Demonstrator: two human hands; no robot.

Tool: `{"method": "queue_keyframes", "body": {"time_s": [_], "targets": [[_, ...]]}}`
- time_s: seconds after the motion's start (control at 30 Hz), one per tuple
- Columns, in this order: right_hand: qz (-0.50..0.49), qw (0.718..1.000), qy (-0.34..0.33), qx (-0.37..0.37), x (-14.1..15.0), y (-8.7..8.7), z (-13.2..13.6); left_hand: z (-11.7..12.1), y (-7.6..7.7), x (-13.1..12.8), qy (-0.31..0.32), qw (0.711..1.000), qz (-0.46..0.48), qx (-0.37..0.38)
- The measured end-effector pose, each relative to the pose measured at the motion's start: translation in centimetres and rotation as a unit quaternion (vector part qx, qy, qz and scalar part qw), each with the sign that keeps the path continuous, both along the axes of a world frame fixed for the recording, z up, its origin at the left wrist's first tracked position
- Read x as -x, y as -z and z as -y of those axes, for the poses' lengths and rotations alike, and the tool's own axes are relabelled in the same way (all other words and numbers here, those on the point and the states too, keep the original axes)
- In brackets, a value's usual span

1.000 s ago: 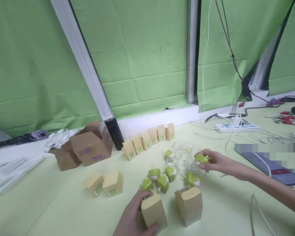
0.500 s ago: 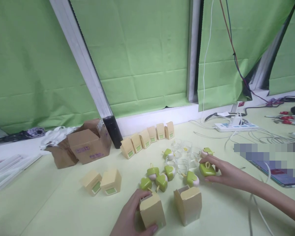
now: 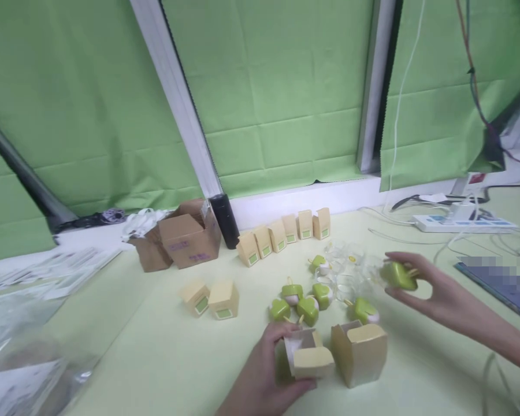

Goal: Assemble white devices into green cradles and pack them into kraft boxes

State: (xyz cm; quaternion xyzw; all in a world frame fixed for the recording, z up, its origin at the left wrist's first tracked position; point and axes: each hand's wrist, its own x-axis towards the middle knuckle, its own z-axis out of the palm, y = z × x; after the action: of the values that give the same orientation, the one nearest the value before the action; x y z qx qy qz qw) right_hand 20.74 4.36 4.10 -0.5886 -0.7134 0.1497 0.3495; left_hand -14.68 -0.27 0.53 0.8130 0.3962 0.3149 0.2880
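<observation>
My left hand (image 3: 262, 375) grips a small yellow carton (image 3: 314, 363) near the front; its top flaps are open and the carton is tilted. My right hand (image 3: 446, 294) pinches a glossy green case with a small loop (image 3: 401, 276) between thumb and fingers, raised off the table. A second yellow carton (image 3: 364, 355) with an open top stands just right of the held one. Behind them lie several green-and-white cases, among them one green case (image 3: 307, 311) in a cluster and another green case (image 3: 364, 311) closer to my right hand.
Clear plastic containers (image 3: 344, 286) sit behind the cases. Several closed cartons (image 3: 278, 236) form a row at the back, and two more, one a pale carton (image 3: 224, 299), stand left. A brown cardboard box (image 3: 188, 240), black cylinder (image 3: 225, 219), power strip (image 3: 463, 223) and phone (image 3: 494, 289) are around.
My right hand has lifted the green case up off the table. My left hand has tipped its carton so its open top shows. The camera view has turned left.
</observation>
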Motion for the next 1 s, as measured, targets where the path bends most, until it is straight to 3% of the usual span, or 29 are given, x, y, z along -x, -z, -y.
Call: {"method": "queue_keyframes", "body": {"time_s": [0.07,0.17,0.23,0.33,0.43,0.57,0.7,0.83,1.0], "targets": [[-0.082,0.996,-0.037,0.006,2.7,-3.1,-0.2,0.0,0.2,0.0,0.022,0.997,0.023,-0.074],[-0.17,0.954,-0.203,0.143,8.7,-6.4,-0.1,0.1,0.1,0.1,0.009,0.996,0.032,-0.083],[-0.155,0.92,-0.301,0.2,12.4,-7.1,0.1,0.2,0.1,0.3,-0.03,0.999,0.019,-0.034],[-0.062,0.906,-0.348,0.232,15.4,-6.9,0.1,0.3,0.6,0.1,-0.105,0.993,0.024,0.046],[0.033,0.912,-0.333,0.237,15.7,-7.1,-0.1,0.2,1.6,-0.4,-0.127,0.987,0.077,0.07],[0.099,0.905,-0.321,0.259,15.1,-8.1,-0.3,-0.2,2.4,-0.9,-0.085,0.984,0.152,0.021],[0.105,0.91,-0.317,0.246,15.6,-7.7,0.1,-0.4,1.9,-0.9,-0.067,0.99,0.114,-0.039],[0.113,0.921,-0.319,0.193,16.0,-6.4,0.2,-0.1,1.7,-0.7,-0.064,0.994,0.083,-0.033],[0.107,0.894,-0.373,0.225,15.2,-6.7,0.1,0.2,1.4,-0.7,-0.108,0.99,0.087,-0.012]]}}
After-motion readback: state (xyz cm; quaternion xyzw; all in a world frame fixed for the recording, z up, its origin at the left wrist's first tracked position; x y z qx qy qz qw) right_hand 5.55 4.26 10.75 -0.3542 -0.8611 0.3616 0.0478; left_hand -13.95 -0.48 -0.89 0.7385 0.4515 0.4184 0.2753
